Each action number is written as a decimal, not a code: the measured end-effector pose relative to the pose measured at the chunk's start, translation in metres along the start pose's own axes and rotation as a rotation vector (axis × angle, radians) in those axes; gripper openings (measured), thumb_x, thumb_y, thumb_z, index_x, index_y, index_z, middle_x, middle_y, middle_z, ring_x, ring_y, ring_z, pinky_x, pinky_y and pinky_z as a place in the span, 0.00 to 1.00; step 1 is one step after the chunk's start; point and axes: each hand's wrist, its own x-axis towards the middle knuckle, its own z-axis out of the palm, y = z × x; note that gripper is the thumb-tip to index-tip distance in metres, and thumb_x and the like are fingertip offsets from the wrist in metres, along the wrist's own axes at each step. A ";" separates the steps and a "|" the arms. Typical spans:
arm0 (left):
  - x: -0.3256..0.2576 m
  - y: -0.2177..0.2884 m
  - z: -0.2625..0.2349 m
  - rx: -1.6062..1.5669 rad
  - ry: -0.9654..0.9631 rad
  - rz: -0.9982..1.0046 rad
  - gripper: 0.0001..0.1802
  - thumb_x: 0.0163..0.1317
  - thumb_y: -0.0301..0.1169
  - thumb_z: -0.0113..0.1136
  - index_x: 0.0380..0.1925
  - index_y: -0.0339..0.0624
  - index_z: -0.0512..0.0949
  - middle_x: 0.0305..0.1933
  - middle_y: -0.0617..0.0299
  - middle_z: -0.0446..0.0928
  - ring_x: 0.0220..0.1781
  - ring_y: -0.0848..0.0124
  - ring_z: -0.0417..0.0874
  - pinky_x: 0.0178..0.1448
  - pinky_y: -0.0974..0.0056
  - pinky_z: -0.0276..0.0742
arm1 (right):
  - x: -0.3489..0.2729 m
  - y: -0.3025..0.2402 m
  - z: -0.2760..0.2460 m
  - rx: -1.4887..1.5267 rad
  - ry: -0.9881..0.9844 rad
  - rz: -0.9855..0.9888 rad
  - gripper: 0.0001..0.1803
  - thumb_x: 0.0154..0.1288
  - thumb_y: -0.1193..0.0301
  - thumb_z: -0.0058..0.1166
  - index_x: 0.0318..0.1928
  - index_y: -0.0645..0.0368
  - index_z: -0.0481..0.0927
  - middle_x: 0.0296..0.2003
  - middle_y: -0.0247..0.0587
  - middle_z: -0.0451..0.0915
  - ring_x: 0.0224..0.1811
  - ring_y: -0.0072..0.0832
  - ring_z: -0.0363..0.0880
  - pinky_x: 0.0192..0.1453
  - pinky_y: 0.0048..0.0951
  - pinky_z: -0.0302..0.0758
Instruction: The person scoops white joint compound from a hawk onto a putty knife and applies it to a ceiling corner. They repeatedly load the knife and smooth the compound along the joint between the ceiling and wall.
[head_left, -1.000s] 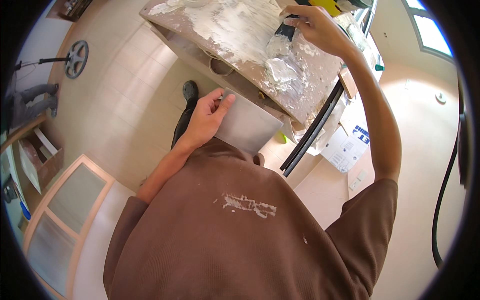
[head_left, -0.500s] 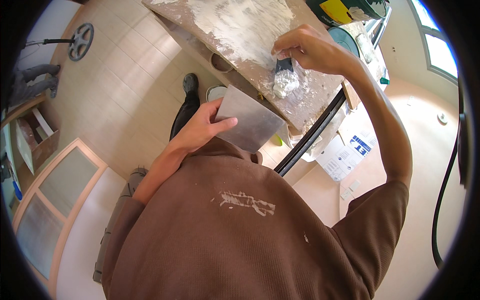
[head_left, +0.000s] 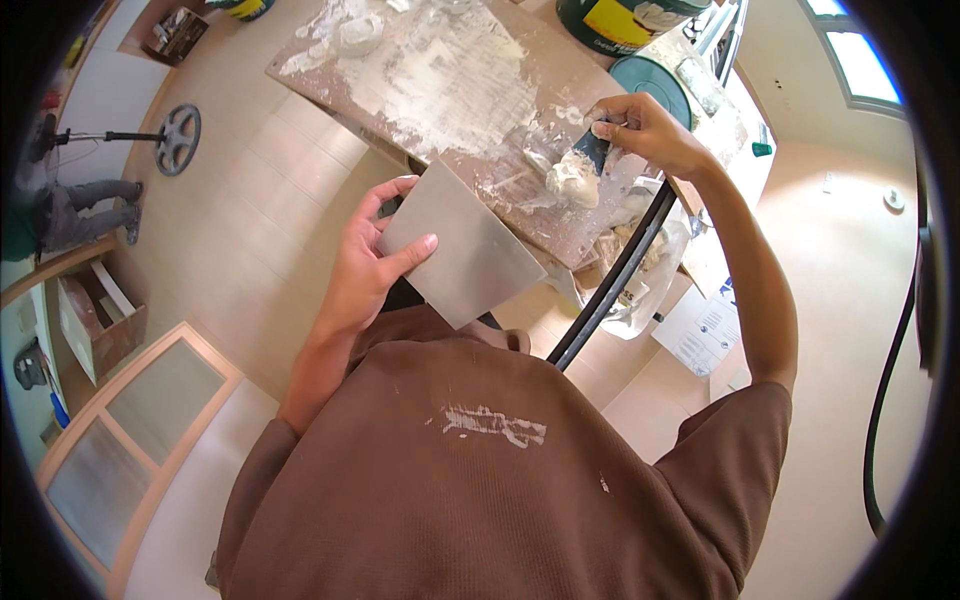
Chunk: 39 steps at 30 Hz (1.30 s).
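Note:
My left hand (head_left: 370, 245) grips a flat grey metal plate (head_left: 465, 245) by its left edge, thumb on top and fingers behind. The plate is a four-sided sheet, held near my chest with its face toward me. In my right hand (head_left: 645, 130) a dark-bladed putty knife (head_left: 590, 150) points downward, its handle hidden by my fingers. A lump of white plaster-like paste (head_left: 574, 180) clings to the blade's end, just over the board. Beneath lies a brown work board (head_left: 510, 200) smeared with a broad patch of drying white paste (head_left: 440, 85).
A dark green bucket with a yellow label (head_left: 610, 25) and a green round lid (head_left: 655, 85) sit behind my right hand. Black rails (head_left: 620, 275) run along the board's right. Another person's legs (head_left: 95, 205) show at far left, near a grey wheel (head_left: 178, 140).
The putty knife has moved slightly right, with the paste still on its blade. My left hand has shifted the metal plate left, and more of its face shows. The view has tilted toward the far side.

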 end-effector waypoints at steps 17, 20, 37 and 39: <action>0.036 0.046 0.057 -0.402 -0.254 -0.213 0.17 0.65 0.42 0.54 0.41 0.39 0.77 0.38 0.63 0.80 0.39 0.75 0.82 0.46 0.69 0.78 | -0.108 -0.081 0.099 -0.268 0.755 -1.019 0.13 0.51 0.90 0.50 0.38 0.68 0.79 0.33 0.51 0.83 0.40 0.39 0.85 0.40 0.32 0.83; 0.022 0.055 0.063 -0.402 -0.284 -0.265 0.16 0.65 0.43 0.54 0.37 0.41 0.78 0.35 0.64 0.81 0.37 0.76 0.82 0.43 0.70 0.78 | -0.117 -0.087 0.114 -0.491 0.579 -1.188 0.09 0.50 0.87 0.55 0.35 0.70 0.76 0.39 0.56 0.81 0.43 0.51 0.82 0.45 0.43 0.83; -0.007 0.063 0.051 -0.403 -0.183 -0.169 0.20 0.67 0.38 0.53 0.49 0.31 0.73 0.48 0.61 0.76 0.49 0.76 0.77 0.55 0.71 0.72 | -0.164 -0.058 0.142 -0.497 0.768 -1.204 0.06 0.58 0.82 0.56 0.36 0.66 0.73 0.36 0.52 0.82 0.37 0.48 0.84 0.38 0.39 0.84; -0.001 0.068 0.048 -0.360 -0.171 -0.136 0.20 0.67 0.38 0.52 0.49 0.30 0.73 0.48 0.60 0.76 0.50 0.76 0.76 0.57 0.72 0.70 | -0.167 -0.052 0.146 -0.330 0.949 -1.086 0.03 0.62 0.81 0.52 0.37 0.66 0.72 0.35 0.53 0.82 0.38 0.48 0.84 0.37 0.37 0.84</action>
